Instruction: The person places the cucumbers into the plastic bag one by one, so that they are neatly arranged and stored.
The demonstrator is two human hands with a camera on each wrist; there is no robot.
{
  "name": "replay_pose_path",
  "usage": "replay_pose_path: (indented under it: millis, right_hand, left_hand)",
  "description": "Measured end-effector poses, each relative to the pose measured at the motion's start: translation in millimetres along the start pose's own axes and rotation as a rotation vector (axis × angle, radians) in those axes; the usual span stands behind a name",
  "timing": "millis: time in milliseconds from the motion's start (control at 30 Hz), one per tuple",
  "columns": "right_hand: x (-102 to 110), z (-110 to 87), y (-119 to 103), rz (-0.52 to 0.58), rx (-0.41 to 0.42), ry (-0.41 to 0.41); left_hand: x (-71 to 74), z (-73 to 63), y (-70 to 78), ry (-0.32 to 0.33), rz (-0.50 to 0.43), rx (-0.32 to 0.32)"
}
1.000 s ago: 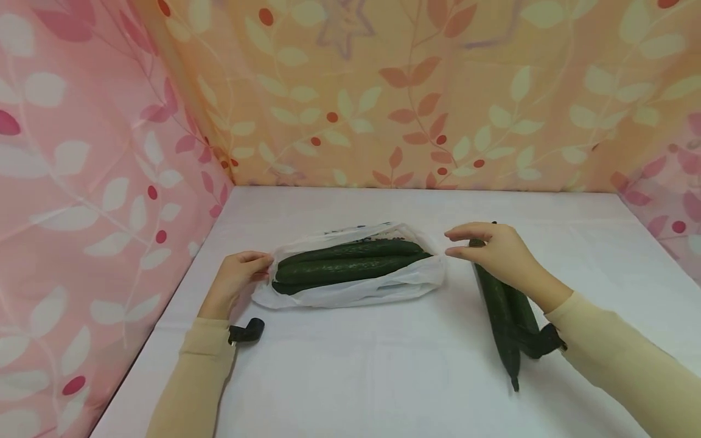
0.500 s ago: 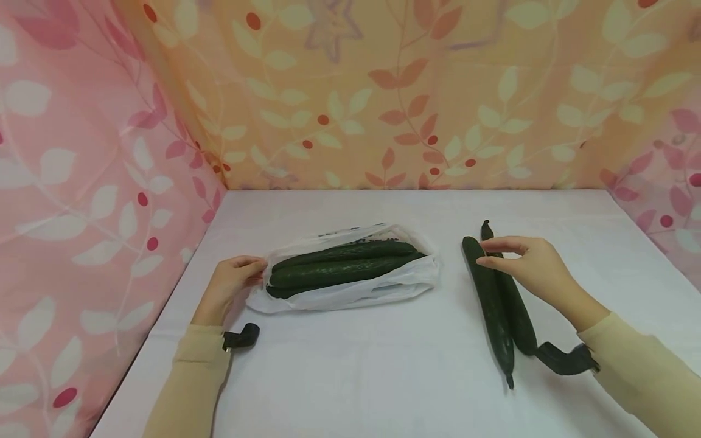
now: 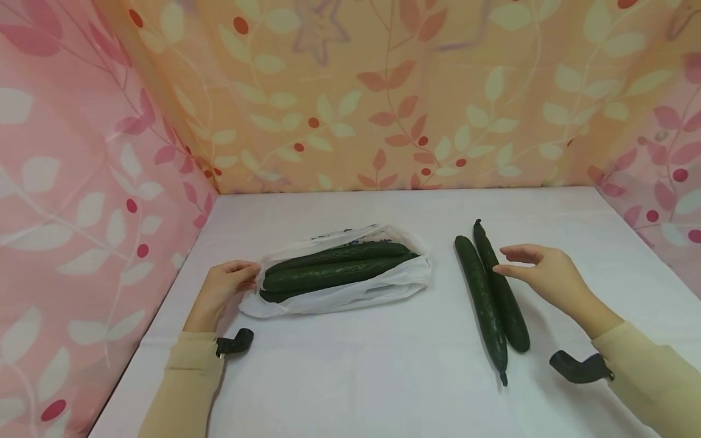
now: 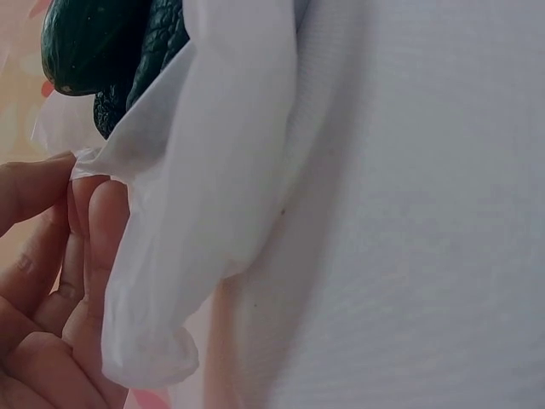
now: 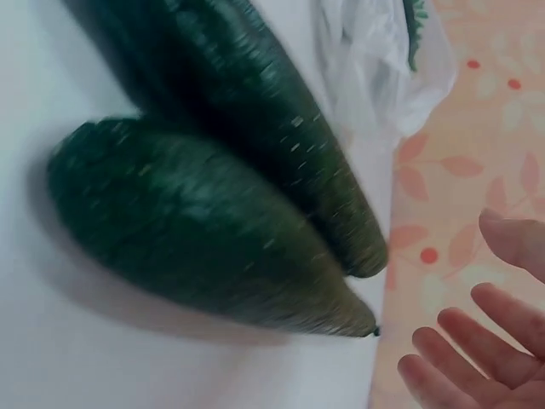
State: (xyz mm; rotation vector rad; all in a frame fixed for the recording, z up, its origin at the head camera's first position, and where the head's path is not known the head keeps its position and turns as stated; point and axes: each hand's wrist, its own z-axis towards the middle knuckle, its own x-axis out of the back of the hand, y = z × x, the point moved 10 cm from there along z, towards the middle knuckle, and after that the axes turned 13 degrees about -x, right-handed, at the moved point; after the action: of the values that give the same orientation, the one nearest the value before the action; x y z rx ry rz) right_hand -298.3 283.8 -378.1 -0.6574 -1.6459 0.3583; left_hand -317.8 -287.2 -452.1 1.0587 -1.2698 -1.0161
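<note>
A white plastic bag (image 3: pixel 383 286) lies on the table with several dark green cucumbers (image 3: pixel 339 274) showing through its open top. My left hand (image 3: pixel 219 292) pinches the bag's left edge between thumb and fingers, as the left wrist view shows at the gathered plastic (image 4: pixel 196 187). To the right, two more cucumbers lie side by side: one longer cucumber (image 3: pixel 483 304) on the left and another cucumber (image 3: pixel 508 304) against it. Beside the right-hand one hovers my right hand (image 3: pixel 561 283), thumb and fingers apart and holding nothing; the right wrist view shows its fingers (image 5: pixel 464 366) spread.
A white cloth covers the table (image 3: pixel 350 377). Patterned orange fabric (image 3: pixel 339 91) hangs behind its back edge, and pink fabric (image 3: pixel 71 213) stands along the left side. A black wrist camera (image 3: pixel 580 367) sits on the right sleeve, another black camera (image 3: pixel 235 344) on the left.
My right hand has moved right and nearer, from beside the bag's right end, across the two loose cucumbers to their right side. The left hand keeps its pinch; the head view has shifted slightly.
</note>
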Motion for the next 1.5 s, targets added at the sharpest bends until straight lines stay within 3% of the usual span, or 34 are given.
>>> replay_pose_path:
  millis: [533,767,1200,1500]
  right_hand:
    - [-22.2,26.4,35.4,-0.003,-0.09,-0.075]
    - [-31.4,30.4,32.6,0.002,-0.076,-0.084]
    - [-36.2,35.9,27.4,-0.063,-0.143,-0.148]
    - [-39.1,42.3,41.1,0.042,-0.238,-0.27]
  left_hand:
    - [0.6,1.1,-2.2,0.007,0.0,-0.006]
    - [2.1,-0.2,-3.7,0.01,0.008,0.004]
    - [1.4,-1.0,-0.6,0.012,0.02,0.011]
    - [-1.5,0.1,-3.0,0.019,0.032,0.01]
